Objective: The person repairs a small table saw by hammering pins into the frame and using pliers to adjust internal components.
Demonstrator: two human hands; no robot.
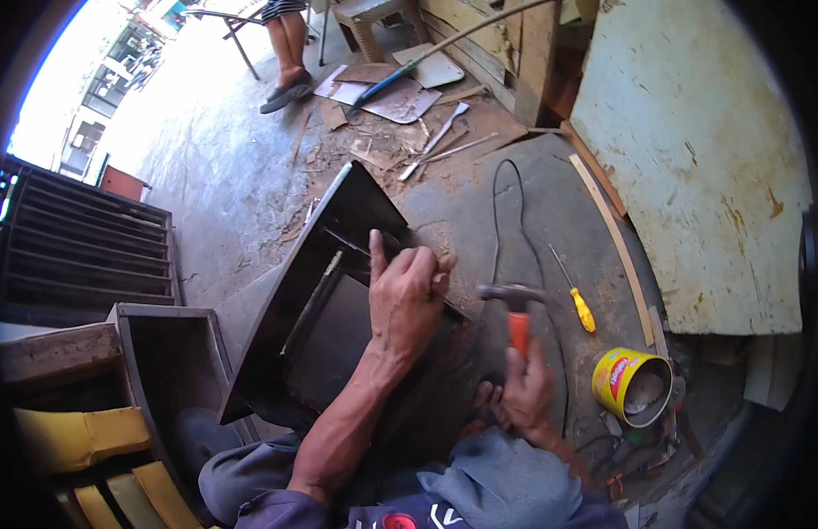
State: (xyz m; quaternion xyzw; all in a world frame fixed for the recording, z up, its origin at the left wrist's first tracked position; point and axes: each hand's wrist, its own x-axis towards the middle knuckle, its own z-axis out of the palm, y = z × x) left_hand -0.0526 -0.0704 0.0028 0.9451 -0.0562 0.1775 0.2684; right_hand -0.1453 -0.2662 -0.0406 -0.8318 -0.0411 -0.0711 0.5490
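Note:
A dark, box-like wooden piece [313,300] with raised edges and a thin strip inside leans tilted in front of me, over my legs. My left hand [407,295] is over its right part, one finger stretched out and the others curled closed. Whatever those fingers may hold is too small or hidden to make out. To the right, my right hand [525,388] is closed round the orange handle of a hammer [517,324]. The dark hammer head is raised beside the piece, apart from my left hand, and slightly blurred.
A yellow-handled screwdriver [582,309], a black cable [497,212] and a yellow tin [610,388] lie on the right. Wood scraps and a chisel-like tool [437,141] litter the floor ahead. A dark cabinet frame [126,353] stands left; a person's legs [288,53] show far off.

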